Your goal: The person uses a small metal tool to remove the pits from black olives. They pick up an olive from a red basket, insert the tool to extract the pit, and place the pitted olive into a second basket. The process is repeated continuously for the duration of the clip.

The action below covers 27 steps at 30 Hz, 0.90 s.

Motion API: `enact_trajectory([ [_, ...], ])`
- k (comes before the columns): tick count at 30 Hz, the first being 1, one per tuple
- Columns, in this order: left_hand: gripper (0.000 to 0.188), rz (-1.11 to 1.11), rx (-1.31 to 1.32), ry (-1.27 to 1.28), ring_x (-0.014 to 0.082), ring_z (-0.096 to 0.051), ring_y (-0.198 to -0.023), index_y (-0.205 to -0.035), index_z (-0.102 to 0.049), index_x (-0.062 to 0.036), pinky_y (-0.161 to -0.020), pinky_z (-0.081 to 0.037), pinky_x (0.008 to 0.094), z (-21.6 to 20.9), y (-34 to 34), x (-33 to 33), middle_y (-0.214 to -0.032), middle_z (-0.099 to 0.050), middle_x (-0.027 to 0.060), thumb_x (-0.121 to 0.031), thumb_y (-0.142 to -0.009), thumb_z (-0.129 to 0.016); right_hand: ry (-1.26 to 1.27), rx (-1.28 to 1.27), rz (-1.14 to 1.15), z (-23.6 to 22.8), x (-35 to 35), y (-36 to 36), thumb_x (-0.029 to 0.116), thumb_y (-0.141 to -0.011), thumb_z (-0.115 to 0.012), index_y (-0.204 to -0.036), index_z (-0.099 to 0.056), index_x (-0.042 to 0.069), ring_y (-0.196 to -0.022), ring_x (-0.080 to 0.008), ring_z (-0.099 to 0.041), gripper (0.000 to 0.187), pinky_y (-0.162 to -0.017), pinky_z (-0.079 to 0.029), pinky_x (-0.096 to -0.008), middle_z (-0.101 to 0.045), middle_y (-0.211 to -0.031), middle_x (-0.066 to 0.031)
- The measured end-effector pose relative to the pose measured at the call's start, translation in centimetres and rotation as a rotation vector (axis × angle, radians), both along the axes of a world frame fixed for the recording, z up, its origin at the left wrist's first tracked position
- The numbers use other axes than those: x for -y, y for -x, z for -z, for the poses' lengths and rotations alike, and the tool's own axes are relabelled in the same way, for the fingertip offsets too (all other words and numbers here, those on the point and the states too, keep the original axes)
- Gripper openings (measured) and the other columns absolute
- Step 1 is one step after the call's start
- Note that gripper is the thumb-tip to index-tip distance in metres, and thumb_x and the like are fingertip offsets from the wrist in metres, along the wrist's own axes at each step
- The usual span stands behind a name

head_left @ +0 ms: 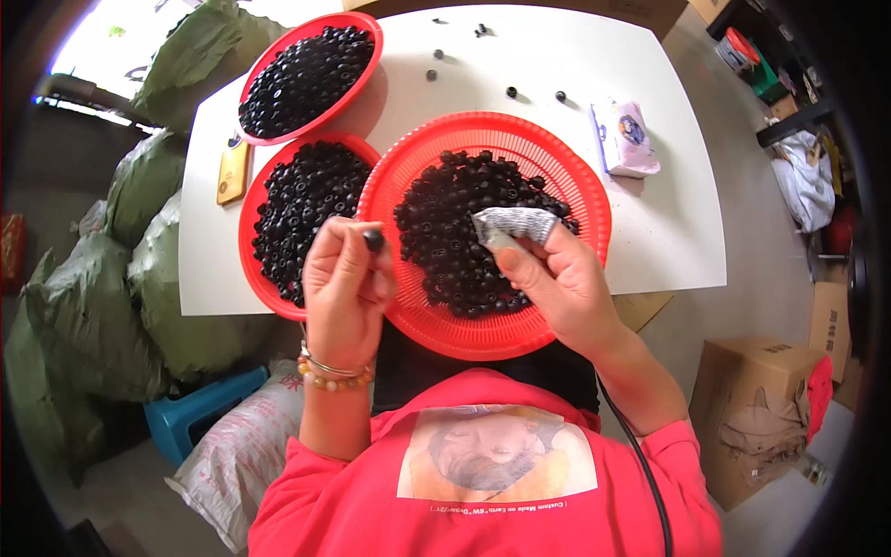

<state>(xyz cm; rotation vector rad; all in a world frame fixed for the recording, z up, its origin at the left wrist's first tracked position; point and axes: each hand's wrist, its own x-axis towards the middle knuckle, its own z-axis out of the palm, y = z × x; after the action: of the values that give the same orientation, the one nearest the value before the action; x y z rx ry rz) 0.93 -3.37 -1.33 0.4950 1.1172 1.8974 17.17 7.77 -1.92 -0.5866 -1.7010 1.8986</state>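
In my left hand (pixel 348 278), thumb and fingers pinch one small black round piece (pixel 373 240) above the left rim of a large red plastic basket (pixel 594 186). A heap of similar black pieces (pixel 455 241) lies in this basket, and some show a ring or hole. My right hand (pixel 566 283) is closed over the basket's right side, with a grey ribbed cloth (pixel 520 223) at its fingers. Whether the cloth is worn or just held, I cannot tell. Bracelets (pixel 334 373) circle my left wrist.
Two more red baskets stand left, one nearer (pixel 249 213) and one farther (pixel 371 56), both full of black pieces. On the white table (pixel 668 232) are a tissue pack (pixel 624 139), a yellow phone-like object (pixel 232 172) and loose pieces. A black cable (pixel 640 446) runs down my right side.
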Motion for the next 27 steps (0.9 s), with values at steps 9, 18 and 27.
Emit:
enact_trajectory([
  [9,0.011,-0.458,-0.759,0.542,0.0001,-0.036,-0.048,-0.083,-0.057,-0.0035,-0.041,-0.026,0.0144,0.8,7.6,4.5,-0.062,-0.050,-0.0033,-0.014,-0.082,-0.055,-0.010,-0.033,-0.006,-0.5,-0.8,-0.2,0.015,-0.083,-0.053,-0.106,-0.049,-0.001,-0.088,-0.0077,-0.049,0.029,-0.077,-0.039,-0.0217,-0.054,-0.099,-0.0047],
  [18,0.006,-0.043,-1.134,0.457,0.0107,-0.049,-0.056,-0.073,-0.058,-0.0019,-0.056,-0.038,0.0214,-1.0,2.8,1.1,-0.062,-0.053,0.0035,-0.002,-0.069,-0.062,-0.029,-0.013,0.051,-0.5,-0.9,-0.5,0.017,-0.084,-0.052,-0.109,-0.049,0.002,-0.067,-0.0017,-0.041,0.029,-0.058,-0.035,-0.0162,-0.052,-0.084,0.0031],
  [27,0.019,0.545,-1.781,0.399,0.0265,-0.051,-0.067,-0.063,-0.055,-0.0049,-0.066,-0.039,0.0357,-0.3,0.5,-2.2,-0.064,-0.055,0.0079,-0.018,-0.057,-0.068,0.033,-0.042,0.058,-0.5,-1.2,-1.2,0.014,-0.084,-0.053,-0.106,-0.049,-0.001,-0.073,-0.0032,-0.045,0.027,-0.064,-0.038,-0.0175,-0.054,-0.088,0.0000],
])
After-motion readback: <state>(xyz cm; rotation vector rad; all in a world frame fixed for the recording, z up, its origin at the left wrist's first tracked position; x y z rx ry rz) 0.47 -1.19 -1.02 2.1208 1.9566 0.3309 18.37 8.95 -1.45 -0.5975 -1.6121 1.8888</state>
